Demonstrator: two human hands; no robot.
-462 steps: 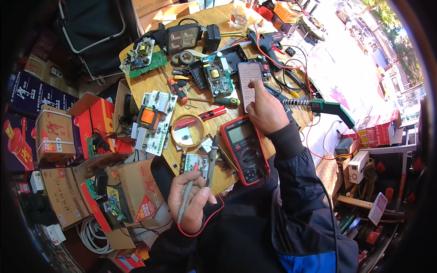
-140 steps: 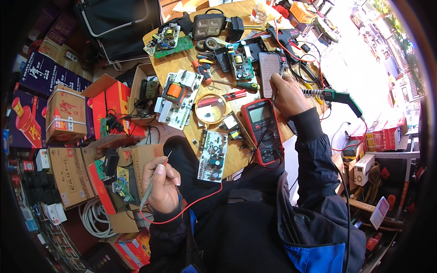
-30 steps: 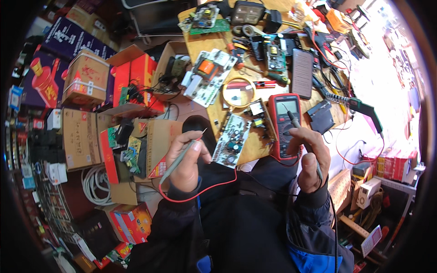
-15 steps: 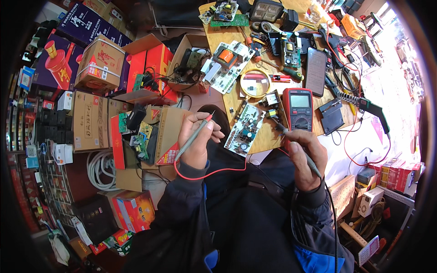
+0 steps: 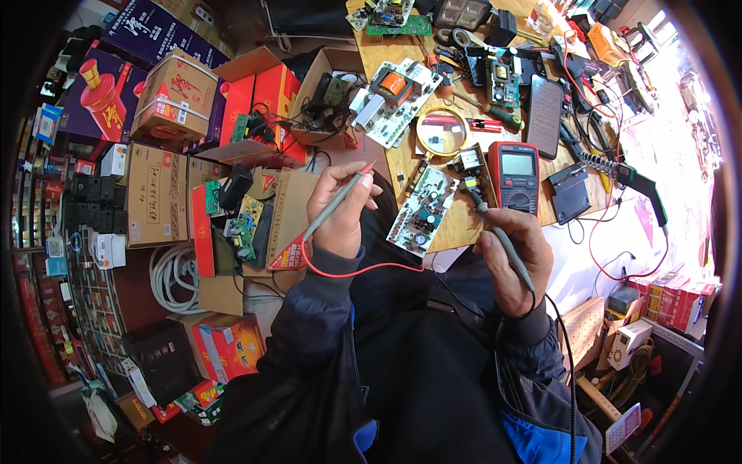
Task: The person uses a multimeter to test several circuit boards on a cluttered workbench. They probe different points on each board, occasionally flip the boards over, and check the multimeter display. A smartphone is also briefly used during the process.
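Observation:
My left hand [image 5: 340,216] is closed on a grey test probe [image 5: 334,203] with a red collar; its thin tip points up and right, away from the boards. A red lead runs from the probe's lower end across my lap. In my right hand [image 5: 519,259] is a second grey test probe [image 5: 508,254] with a black lead, its dark front end near the right side of a circuit board. That white circuit board [image 5: 423,209], with several capacitors, lies at the table's near edge between my hands. Just beyond my right hand rests a red multimeter [image 5: 515,176] with a grey screen.
A magnifying glass [image 5: 443,130], another circuit board [image 5: 396,100], a phone [image 5: 546,116] and a screwdriver [image 5: 506,117] lie on the wooden table. A soldering iron [image 5: 630,182] sits at the right. Open cardboard boxes [image 5: 294,209] of electronics stand at the left.
My right hand has tilted its probe, and the front end now sits closer to the board. My left hand has risen slightly. The whole view has shifted a little.

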